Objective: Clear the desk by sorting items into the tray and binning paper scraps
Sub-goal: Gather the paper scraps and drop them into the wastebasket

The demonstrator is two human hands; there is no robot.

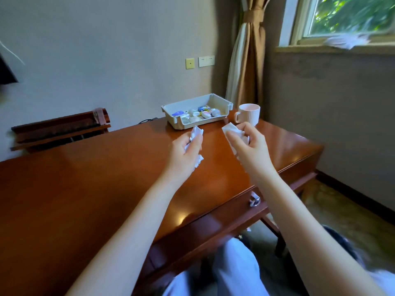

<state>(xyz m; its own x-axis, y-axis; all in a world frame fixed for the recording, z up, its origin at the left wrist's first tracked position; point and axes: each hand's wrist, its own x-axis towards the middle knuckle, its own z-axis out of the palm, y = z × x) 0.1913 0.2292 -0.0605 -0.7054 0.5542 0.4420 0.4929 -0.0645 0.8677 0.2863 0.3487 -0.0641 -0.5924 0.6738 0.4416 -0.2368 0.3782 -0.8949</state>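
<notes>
My left hand is closed around a crumpled white paper scrap, raised above the middle of the wooden desk. A second white paper scrap is gripped in my right hand, a little to the right at the same height. Behind both hands, at the desk's far edge, sits a beige tray holding several small items, among them a toy car and a blue packet. No bin is in view.
A pink ribbed mug stands right of the tray near the desk's far right corner. A drawer handle sticks out at the front edge. A dark wooden rack stands behind the desk on the left. Curtain and window are at the right.
</notes>
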